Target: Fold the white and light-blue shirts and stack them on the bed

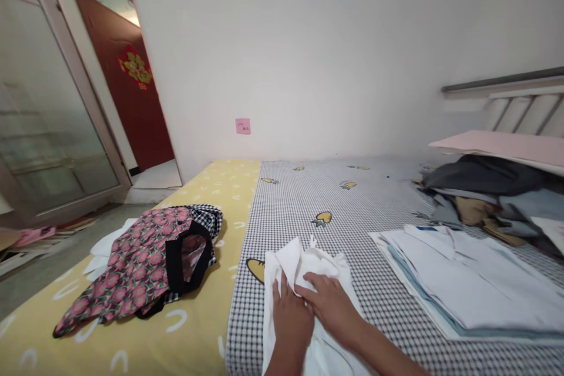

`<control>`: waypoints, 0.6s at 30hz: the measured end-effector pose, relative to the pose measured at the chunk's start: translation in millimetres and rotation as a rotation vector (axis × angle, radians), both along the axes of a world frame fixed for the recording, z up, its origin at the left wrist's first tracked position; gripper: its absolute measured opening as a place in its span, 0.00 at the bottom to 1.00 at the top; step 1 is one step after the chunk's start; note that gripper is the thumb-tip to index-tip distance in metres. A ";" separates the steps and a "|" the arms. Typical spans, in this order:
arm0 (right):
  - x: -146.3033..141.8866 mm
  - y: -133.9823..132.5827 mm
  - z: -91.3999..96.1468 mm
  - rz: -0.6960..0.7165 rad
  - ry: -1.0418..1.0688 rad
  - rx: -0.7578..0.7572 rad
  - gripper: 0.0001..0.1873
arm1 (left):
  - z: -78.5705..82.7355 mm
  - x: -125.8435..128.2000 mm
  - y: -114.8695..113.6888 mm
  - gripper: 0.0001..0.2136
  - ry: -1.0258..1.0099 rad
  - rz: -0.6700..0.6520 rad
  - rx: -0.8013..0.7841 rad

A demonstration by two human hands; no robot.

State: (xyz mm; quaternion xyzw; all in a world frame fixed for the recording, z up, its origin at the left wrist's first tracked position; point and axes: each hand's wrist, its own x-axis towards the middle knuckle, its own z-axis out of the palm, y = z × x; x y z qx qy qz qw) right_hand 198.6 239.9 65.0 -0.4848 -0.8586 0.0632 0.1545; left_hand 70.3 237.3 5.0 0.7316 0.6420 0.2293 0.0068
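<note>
A white garment (348,286), partly folded with a raised collar-like flap at its far end, lies on the bed in front of me. My left hand (291,311) rests on its left side, fingers stretched forward over the cloth. From the right, my right hand (329,304) reaches across the garment, fingers apart and touching the fabric near the flap. The two hands meet at the middle, and my right fingertips lie close to my left hand. Both forearms cover the garment's near part.
A pink floral garment (136,258) with black trim lies on the yellow sheet (194,329) at left. Folded shirts (476,288) are stacked at right on the checked sheet (295,205). Behind them sits a pile of dark clothes (489,176) under a pink board (506,145).
</note>
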 end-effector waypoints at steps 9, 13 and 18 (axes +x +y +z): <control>-0.2 -1.5 -29.5 -0.091 0.117 0.020 0.31 | 76.0 -39.0 4.4 0.19 -0.282 0.242 -0.157; -10.1 -3.3 -35.9 -0.156 0.067 0.063 0.33 | 97.0 -27.3 12.6 0.19 -0.265 0.313 -0.007; -7.7 -3.8 -37.2 -0.139 0.138 0.020 0.25 | 95.8 8.9 31.9 0.32 -0.285 0.228 -0.053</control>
